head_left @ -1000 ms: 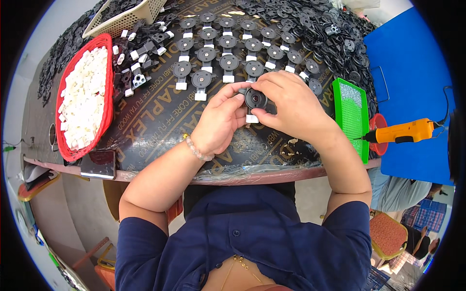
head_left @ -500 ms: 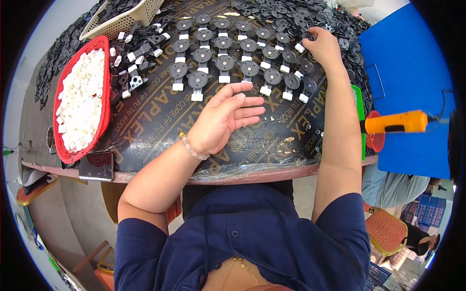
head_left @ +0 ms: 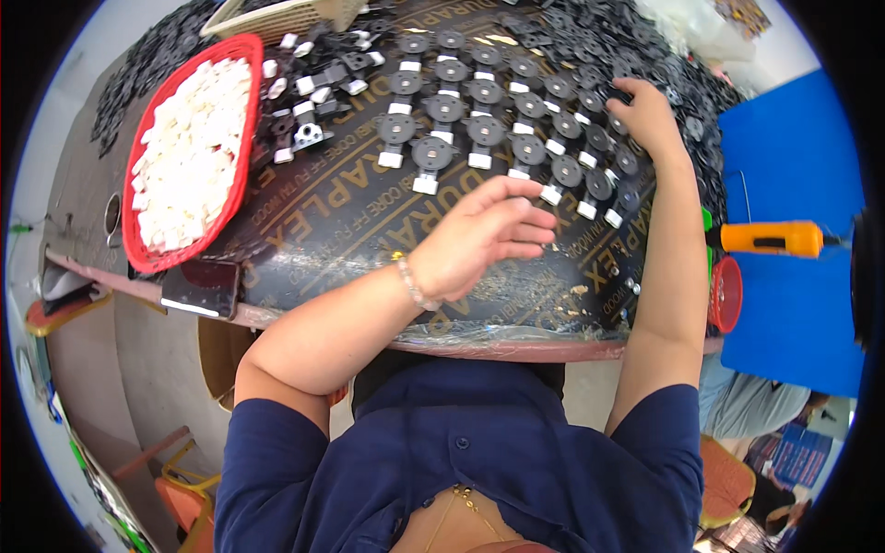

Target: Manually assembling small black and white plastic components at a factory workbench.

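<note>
My left hand [head_left: 484, 235] hovers palm inward over the table, its fingers stretched and slightly apart, holding nothing. It is nearest to the front of several rows of black disc-shaped plastic parts [head_left: 431, 156], each with a white end block [head_left: 425, 185]. My right hand [head_left: 653, 120] reaches to the far right end of these rows, beside a large heap of loose black plastic parts [head_left: 645, 55]. Thumb and index finger stand apart, with dark parts showing between them. Whether a fingertip touches one of the parts is hard to make out.
A red basket [head_left: 251, 138] of white blocks stands at left, with black-and-white pieces [head_left: 308, 136] beside it. Behind is a beige basket [head_left: 277, 18]. A phone [head_left: 201, 288] lies at the front edge. An orange electric screwdriver [head_left: 770, 239] and a red bowl [head_left: 727, 295] are at right.
The view has shifted, so the table appears farther right. My right hand has let go of the black disc part with a white block, which now sits at the back row's right end.
</note>
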Demonstrator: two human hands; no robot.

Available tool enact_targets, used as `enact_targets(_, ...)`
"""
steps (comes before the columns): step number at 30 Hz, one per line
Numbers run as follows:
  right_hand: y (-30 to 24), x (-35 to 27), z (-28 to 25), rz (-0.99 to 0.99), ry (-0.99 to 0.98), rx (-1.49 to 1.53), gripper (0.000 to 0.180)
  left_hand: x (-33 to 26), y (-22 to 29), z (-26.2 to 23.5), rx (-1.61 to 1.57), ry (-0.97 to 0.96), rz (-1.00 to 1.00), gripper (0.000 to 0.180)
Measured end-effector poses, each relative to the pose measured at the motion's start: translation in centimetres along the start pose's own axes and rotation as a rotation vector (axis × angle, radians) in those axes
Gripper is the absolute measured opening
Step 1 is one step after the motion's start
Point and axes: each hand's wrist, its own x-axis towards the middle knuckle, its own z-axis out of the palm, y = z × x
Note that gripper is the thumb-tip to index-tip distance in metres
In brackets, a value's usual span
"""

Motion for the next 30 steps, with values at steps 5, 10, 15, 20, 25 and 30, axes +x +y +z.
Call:
enact_targets(5,-17.9,0.1,1.4,-0.407,0.0,0.466,0.029,-0.9,0.8,-0.5,0.067,-0.387,0.011,0.037)
enact_targets(10,-30.2,0.4,8.2,-0.869,-0.121,0.29,0.046,-1.9,1.8,-0.4,0.072,-0.629,-0.012,0.05)
enact_targets(15,-33.6,1.0,11.3,-1.019,-0.192,0.007,0.042,-2.0,2.1,0.0,-0.014,-0.728,0.072,0.053)
enact_targets(20,-28.4,-0.8,4.1,-0.347,-0.241,0.777,0.041,-2.7,1.6,-0.4,0.177,-0.337,0.52,0.068)
enact_targets(25,-19.6,-8.7,-2.9,0.177,-0.003,1.255,0.034,-1.2,2.4,0.0,1.111,0.37,1.203,0.078)
enact_targets(30,-17.3,-18.2,-3.2,0.233,-0.146,1.317,0.027,-0.7,0.7,0.7,1.071,0.117,0.751,0.071)
